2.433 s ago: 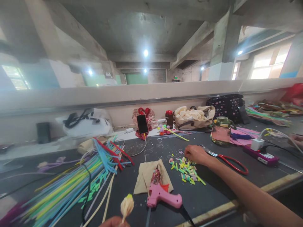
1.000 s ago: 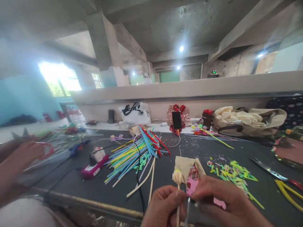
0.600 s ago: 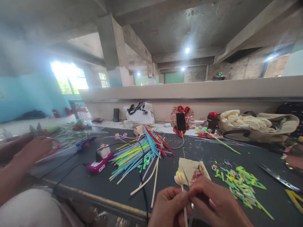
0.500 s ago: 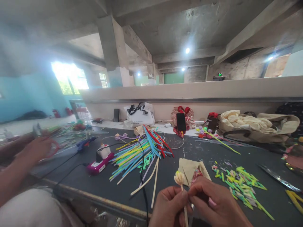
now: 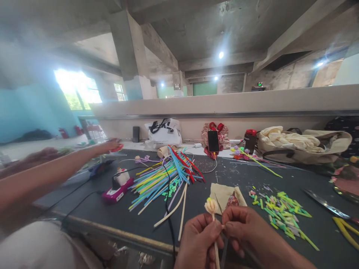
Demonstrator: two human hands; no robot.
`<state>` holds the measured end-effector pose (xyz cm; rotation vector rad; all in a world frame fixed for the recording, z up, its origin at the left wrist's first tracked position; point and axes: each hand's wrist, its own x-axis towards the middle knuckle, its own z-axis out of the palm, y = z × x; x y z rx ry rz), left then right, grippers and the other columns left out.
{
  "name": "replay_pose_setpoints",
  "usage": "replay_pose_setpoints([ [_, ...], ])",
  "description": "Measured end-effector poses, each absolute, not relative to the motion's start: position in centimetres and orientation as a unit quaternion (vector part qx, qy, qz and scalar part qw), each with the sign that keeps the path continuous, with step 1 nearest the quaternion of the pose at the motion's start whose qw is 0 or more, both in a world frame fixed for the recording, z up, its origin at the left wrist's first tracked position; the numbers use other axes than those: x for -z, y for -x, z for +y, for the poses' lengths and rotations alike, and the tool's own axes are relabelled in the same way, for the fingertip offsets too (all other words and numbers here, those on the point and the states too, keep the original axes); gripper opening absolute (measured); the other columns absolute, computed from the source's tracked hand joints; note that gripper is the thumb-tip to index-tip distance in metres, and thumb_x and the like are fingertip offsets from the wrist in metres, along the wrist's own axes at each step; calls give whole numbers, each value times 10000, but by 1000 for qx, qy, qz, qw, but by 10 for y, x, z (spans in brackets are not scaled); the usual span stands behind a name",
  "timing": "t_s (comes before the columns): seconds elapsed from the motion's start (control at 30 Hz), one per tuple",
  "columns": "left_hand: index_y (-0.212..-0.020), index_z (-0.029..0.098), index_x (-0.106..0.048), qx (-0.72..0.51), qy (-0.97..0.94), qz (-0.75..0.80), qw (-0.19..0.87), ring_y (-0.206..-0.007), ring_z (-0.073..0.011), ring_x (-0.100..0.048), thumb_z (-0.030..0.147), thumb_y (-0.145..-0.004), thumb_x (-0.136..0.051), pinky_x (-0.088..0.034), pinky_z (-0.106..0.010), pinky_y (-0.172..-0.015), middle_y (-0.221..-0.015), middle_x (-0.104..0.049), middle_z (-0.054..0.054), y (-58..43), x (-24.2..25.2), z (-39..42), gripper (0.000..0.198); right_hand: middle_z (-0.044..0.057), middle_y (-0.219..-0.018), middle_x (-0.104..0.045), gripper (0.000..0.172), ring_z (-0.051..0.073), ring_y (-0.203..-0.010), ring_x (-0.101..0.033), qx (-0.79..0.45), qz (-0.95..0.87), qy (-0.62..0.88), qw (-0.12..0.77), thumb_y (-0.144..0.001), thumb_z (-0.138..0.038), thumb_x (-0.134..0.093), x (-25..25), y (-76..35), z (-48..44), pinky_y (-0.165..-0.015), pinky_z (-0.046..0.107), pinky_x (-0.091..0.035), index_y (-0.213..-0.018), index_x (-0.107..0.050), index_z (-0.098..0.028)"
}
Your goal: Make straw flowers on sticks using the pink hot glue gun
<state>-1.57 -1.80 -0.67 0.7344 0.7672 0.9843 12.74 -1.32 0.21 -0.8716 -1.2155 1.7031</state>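
My left hand [image 5: 200, 239] is closed around the stem of a small cream flower [image 5: 211, 206] with a yellowish tip, which stands upright above the fingers. Close beside it, my right hand [image 5: 246, 229] pinches a small pinkish piece against the stem; the fingertips of both hands nearly touch. Behind the hands lies a beige cloth or pad [image 5: 218, 189], with a reddish speckled object [image 5: 232, 200] on it, partly hidden by my right hand. Pipe-cleaner-like sticks [image 5: 157, 186] in many colours are heaped left of centre.
Short green and yellow pieces [image 5: 288, 216] lie at right, near scissors [image 5: 328, 205]. A magenta power strip [image 5: 117, 190], black cables and a glue gun [image 5: 98, 169] are at left. Another person's arm [image 5: 61, 160] crosses the left side. A phone [image 5: 213, 141] and bags stand behind.
The other person's arm has stretched forward toward the back of the table. My hands remain together at the stem, with the right fingertips shifted slightly. The camera view has shifted a little.
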Motion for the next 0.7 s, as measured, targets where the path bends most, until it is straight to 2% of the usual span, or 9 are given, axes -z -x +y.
replay_pose_setpoints([
  [0.17,-590,154,-530,-462,-348,354,735,-224,9,-245,460,-487,-728,-181,-105,-235,-332,-478,70,14,0,-23,379,6,-468,-588,256,35,-327,-469,-764,-405,287,413,-586,-280,-755,-5,-126,-13,-319,105,-307,-611,-569,-106],
  [0.37,-555,154,-509,-469,-327,352,741,-247,12,-250,397,-533,-722,-180,-102,-260,-340,-463,73,16,-4,-27,324,26,-570,-616,177,71,-401,-553,-783,-403,235,412,-660,-245,-716,-1,-129,-11,-334,118,-383,-676,-623,-95],
  [0.53,-552,145,-524,-482,-328,349,733,-246,20,-236,398,-518,-730,-153,-100,-260,-353,-483,62,17,-2,-28,328,27,-588,-613,169,74,-409,-556,-783,-415,214,411,-680,-254,-694,-5,-126,-13,-340,123,-387,-713,-628,-102],
  [0.63,-567,154,-530,-479,-321,359,734,-244,13,-246,386,-568,-706,-199,-98,-266,-331,-447,78,20,0,-29,291,46,-651,-631,162,100,-475,-577,-714,-489,281,415,-732,-276,-633,-17,-138,-14,-385,155,-406,-768,-639,-118],
  [0.7,-559,160,-525,-478,-315,366,734,-242,9,-235,376,-600,-686,-219,-99,-264,-314,-402,94,25,0,-28,273,49,-722,-640,192,127,-549,-586,-595,-554,377,444,-790,-316,-556,-23,-155,-15,-428,188,-418,-858,-637,-155],
])
